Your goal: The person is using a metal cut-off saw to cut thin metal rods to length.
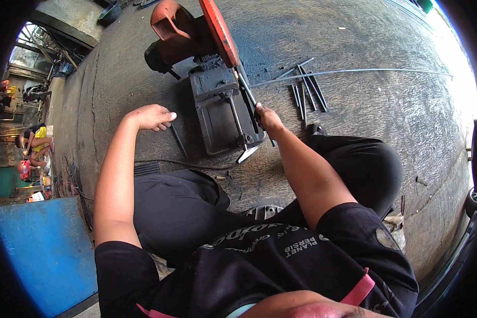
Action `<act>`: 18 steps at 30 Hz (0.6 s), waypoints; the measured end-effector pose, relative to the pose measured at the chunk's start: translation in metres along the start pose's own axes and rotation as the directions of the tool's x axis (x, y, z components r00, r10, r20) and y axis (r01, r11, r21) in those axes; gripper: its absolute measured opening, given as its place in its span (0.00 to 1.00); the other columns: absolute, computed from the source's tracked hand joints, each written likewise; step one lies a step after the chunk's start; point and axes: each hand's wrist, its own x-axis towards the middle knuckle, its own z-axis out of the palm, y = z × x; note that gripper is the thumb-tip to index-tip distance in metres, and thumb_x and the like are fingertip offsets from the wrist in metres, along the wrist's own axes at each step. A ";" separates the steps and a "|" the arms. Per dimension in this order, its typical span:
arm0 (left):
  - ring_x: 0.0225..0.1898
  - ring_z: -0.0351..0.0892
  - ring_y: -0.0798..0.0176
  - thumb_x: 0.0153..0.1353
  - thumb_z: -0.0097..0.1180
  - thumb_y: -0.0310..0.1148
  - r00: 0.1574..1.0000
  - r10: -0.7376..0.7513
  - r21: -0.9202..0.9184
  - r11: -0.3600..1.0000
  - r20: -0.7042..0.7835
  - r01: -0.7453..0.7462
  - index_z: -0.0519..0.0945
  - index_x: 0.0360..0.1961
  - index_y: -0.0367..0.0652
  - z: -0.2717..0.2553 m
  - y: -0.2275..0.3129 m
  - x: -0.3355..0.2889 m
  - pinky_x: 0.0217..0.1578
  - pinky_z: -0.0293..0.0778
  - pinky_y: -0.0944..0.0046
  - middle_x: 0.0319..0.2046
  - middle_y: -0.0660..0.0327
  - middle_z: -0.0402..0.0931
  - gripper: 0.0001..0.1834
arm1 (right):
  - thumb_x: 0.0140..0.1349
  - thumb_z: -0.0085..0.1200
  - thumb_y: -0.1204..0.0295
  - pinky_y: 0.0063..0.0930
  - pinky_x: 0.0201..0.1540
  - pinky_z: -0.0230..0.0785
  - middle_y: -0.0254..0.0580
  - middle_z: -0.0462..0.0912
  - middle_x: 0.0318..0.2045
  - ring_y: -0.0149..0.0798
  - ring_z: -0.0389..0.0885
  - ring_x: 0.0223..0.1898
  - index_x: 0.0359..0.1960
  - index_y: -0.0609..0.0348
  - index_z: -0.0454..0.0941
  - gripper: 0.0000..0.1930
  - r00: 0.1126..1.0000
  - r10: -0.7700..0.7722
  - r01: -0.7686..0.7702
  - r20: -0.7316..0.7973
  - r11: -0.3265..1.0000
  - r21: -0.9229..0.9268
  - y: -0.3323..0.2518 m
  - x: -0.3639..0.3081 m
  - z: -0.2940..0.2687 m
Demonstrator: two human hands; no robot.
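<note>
In front of me stands a cut-off saw with an orange motor housing (170, 25), an orange blade guard (220, 33) and a grey base (213, 127) with a screw clamp (236, 119). My left hand (152, 117), left of the base, is closed on the end of a short dark metal rod (179, 140) that slants down toward the floor. My right hand (269, 118) is wrapped round a grey metal bar (247, 90) along the base's right side. The bar's far end meets the guard; whether it is fixed there I cannot tell.
Several cut metal rods (305, 87) lie right of the saw, beside a long thin bar (355, 73) reaching far right. A cable (191, 165) crosses the floor near my left knee. A blue panel (45, 249) stands at left; people (36, 143) sit beyond it.
</note>
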 end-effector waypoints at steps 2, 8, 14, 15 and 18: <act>0.48 0.77 0.53 0.62 0.46 0.56 1.000 -0.004 0.007 1.000 0.004 0.004 0.70 0.53 0.32 0.000 0.000 0.001 0.47 0.74 0.58 0.47 0.47 0.75 0.34 | 0.64 0.43 0.49 0.28 0.24 0.58 0.36 0.74 0.23 0.30 0.65 0.22 0.44 0.61 0.76 0.26 1.000 -0.006 0.007 -0.029 0.999 0.039 0.002 0.002 0.001; 0.48 0.77 0.53 0.62 0.45 0.56 0.999 -0.015 -0.023 1.000 0.046 0.016 0.71 0.51 0.32 0.000 -0.002 0.002 0.48 0.74 0.57 0.47 0.46 0.75 0.34 | 0.65 0.42 0.49 0.28 0.22 0.57 0.35 0.73 0.21 0.30 0.63 0.19 0.39 0.62 0.77 0.25 0.999 -0.018 0.019 -0.042 0.999 0.027 0.005 0.006 0.002; 0.49 0.76 0.52 0.62 0.45 0.55 0.998 -0.030 -0.006 1.000 0.050 0.031 0.71 0.51 0.32 0.001 -0.001 0.002 0.48 0.74 0.56 0.47 0.45 0.75 0.33 | 0.67 0.39 0.51 0.25 0.18 0.50 0.29 0.63 0.13 0.29 0.57 0.13 0.24 0.50 0.68 0.19 0.991 0.089 -0.103 0.095 0.983 0.153 -0.008 -0.005 -0.001; 0.49 0.76 0.53 0.63 0.45 0.55 0.998 -0.034 -0.005 0.999 0.052 0.034 0.71 0.51 0.32 0.001 -0.002 0.001 0.48 0.74 0.56 0.47 0.45 0.75 0.33 | 0.67 0.39 0.51 0.25 0.18 0.50 0.29 0.63 0.13 0.29 0.57 0.13 0.24 0.50 0.68 0.19 0.992 0.078 -0.092 0.094 0.984 0.155 -0.010 -0.007 -0.001; 0.49 0.76 0.53 0.63 0.45 0.55 0.998 -0.037 -0.009 0.999 0.054 0.037 0.71 0.52 0.33 0.001 -0.003 0.001 0.48 0.73 0.57 0.47 0.45 0.74 0.33 | 0.65 0.41 0.51 0.28 0.18 0.52 0.31 0.61 0.12 0.31 0.57 0.13 0.23 0.52 0.69 0.21 0.956 0.175 -0.231 0.235 0.943 0.238 -0.015 -0.012 -0.001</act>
